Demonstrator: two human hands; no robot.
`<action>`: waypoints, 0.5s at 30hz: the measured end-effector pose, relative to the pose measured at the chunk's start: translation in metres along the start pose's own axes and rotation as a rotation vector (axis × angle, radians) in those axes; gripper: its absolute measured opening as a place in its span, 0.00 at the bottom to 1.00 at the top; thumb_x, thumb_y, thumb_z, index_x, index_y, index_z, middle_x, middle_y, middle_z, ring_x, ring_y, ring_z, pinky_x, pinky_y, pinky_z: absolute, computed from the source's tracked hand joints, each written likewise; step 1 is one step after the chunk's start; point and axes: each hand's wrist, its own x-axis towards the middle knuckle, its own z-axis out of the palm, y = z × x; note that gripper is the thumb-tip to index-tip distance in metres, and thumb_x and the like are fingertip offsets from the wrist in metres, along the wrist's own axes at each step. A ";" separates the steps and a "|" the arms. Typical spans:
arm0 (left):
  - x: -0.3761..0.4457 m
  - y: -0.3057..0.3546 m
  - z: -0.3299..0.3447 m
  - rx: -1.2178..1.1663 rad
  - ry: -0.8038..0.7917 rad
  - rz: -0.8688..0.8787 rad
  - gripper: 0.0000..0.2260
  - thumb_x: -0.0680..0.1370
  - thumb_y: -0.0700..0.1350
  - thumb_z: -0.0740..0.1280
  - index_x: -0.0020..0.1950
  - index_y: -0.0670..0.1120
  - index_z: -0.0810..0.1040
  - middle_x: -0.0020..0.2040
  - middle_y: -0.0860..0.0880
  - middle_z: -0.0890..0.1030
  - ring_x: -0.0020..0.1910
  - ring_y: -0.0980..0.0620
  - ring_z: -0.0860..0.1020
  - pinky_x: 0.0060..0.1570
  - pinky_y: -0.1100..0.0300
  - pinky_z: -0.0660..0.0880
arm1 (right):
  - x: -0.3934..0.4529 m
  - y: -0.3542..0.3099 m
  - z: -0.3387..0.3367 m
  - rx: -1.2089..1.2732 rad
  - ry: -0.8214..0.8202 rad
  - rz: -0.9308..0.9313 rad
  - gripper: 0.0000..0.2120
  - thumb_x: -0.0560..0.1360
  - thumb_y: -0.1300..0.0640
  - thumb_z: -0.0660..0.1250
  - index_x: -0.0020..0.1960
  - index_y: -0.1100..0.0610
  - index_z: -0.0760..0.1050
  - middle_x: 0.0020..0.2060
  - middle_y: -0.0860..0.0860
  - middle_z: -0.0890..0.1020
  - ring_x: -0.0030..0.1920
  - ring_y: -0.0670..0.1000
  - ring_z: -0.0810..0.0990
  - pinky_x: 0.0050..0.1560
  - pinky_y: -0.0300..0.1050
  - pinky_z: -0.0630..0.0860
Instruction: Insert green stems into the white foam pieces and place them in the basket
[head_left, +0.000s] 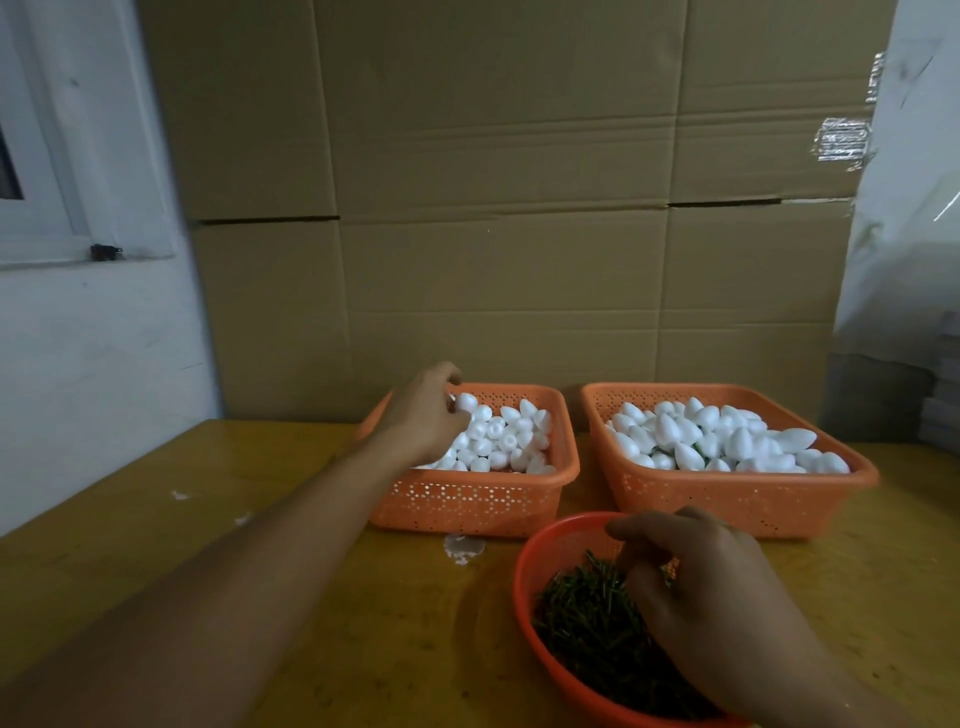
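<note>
Two orange perforated baskets stand side by side on the yellow table. The left basket (470, 501) is full of small white foam pieces (506, 439). My left hand (423, 415) reaches into its far left corner and pinches one foam piece (466, 402). The right basket (727, 501) holds larger white foam pieces (727, 436), with a bit of green showing among them. In front, a red round bowl (524, 571) holds a heap of short green stems (587, 618). My right hand (706, 597) is inside the bowl, fingers curled down into the stems; what they hold is hidden.
A wall of brown cardboard boxes (493, 208) rises right behind the baskets. A white wall and window frame are at the left, clear plastic sheeting (914, 208) at the right. White foam crumbs (462, 548) lie on the table (156, 545) near the left basket.
</note>
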 end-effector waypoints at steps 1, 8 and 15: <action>-0.009 0.004 -0.001 -0.046 0.035 0.055 0.13 0.75 0.45 0.70 0.58 0.55 0.77 0.43 0.59 0.79 0.42 0.61 0.78 0.39 0.63 0.73 | 0.000 0.000 0.000 0.001 0.002 -0.004 0.18 0.74 0.58 0.69 0.60 0.42 0.81 0.45 0.41 0.78 0.42 0.44 0.80 0.45 0.37 0.76; -0.067 0.035 -0.011 -0.252 0.071 0.226 0.09 0.75 0.38 0.70 0.51 0.50 0.78 0.44 0.55 0.82 0.42 0.56 0.80 0.53 0.49 0.78 | 0.002 0.003 0.001 -0.001 -0.023 -0.021 0.19 0.73 0.59 0.71 0.61 0.41 0.80 0.46 0.40 0.78 0.43 0.42 0.78 0.45 0.34 0.74; -0.119 0.054 -0.003 -0.386 0.048 0.370 0.08 0.77 0.39 0.70 0.50 0.51 0.76 0.45 0.58 0.80 0.46 0.58 0.80 0.47 0.62 0.78 | 0.002 0.009 0.001 -0.106 -0.143 -0.082 0.10 0.72 0.53 0.73 0.49 0.39 0.84 0.45 0.38 0.76 0.50 0.39 0.73 0.54 0.34 0.73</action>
